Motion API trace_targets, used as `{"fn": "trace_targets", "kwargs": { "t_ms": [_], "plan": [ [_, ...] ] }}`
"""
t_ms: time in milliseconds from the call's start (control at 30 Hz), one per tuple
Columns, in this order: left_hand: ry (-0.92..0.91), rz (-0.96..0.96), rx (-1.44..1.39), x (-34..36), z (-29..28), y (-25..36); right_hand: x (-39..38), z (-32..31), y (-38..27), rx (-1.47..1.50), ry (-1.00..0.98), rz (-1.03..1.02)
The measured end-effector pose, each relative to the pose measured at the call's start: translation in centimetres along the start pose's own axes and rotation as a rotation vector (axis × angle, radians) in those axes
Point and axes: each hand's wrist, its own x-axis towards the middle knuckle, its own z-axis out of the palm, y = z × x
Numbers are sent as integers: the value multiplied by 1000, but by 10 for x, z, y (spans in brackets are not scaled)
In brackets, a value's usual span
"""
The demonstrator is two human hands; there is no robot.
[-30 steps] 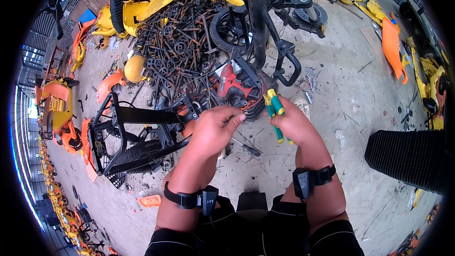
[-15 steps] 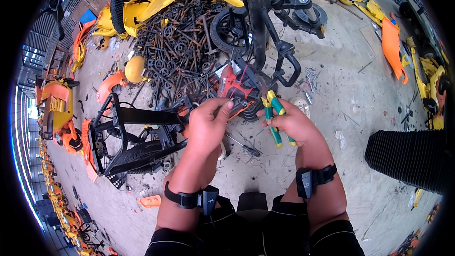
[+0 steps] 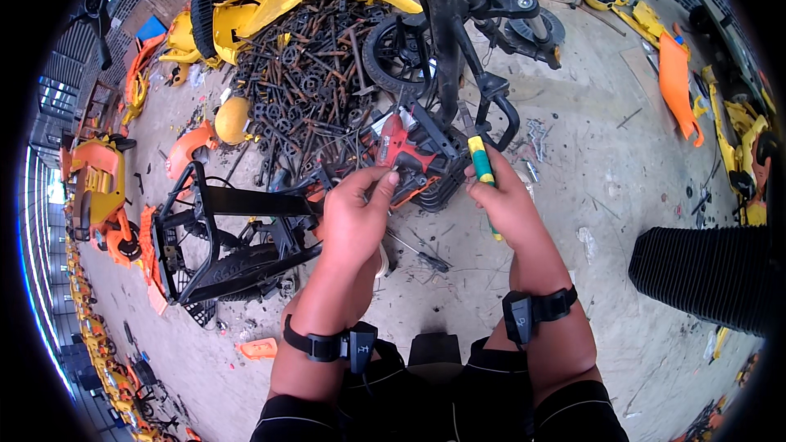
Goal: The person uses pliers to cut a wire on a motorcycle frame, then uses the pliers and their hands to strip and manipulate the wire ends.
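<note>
My right hand [image 3: 503, 196] grips a pair of pliers [image 3: 481, 165] by green and yellow handles, its dark jaws pointing away from me toward a black metal frame [image 3: 449, 57]. The handles now line up as one. My left hand [image 3: 359, 209] is closed, thumb pressed to the fingers; whatever it pinches is too small or hidden to make out. Just beyond its fingertips lies a red and black power drill [image 3: 396, 146] on a heap of dark parts. A long thin tool with a black handle [image 3: 432, 262] rests on the floor between my forearms.
Rusty metal parts [image 3: 303, 74] are piled ahead, with yellow body panels [image 3: 270, 8] behind. To the left lies a black scooter frame [image 3: 258, 200]. A ribbed black object [image 3: 700, 278] stands at right, and an orange panel [image 3: 675, 82] lies farther off.
My right hand has shifted slightly right and turned the pliers; their spread handles have come together in view, with the jaws now showing. The left hand has hardly moved.
</note>
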Motion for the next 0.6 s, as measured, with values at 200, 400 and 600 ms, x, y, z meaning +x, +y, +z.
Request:
{"fn": "trace_targets", "kwargs": {
  "t_ms": [200,400,600],
  "plan": [
    [-2,-10,21,1,0,0,13,1,13,66,-50,373],
    [-17,-42,-1,2,2,2,19,22,16,-18,-51,340],
    [-22,-50,-11,3,-1,1,35,46,35,-128,5,344]
  ]
}}
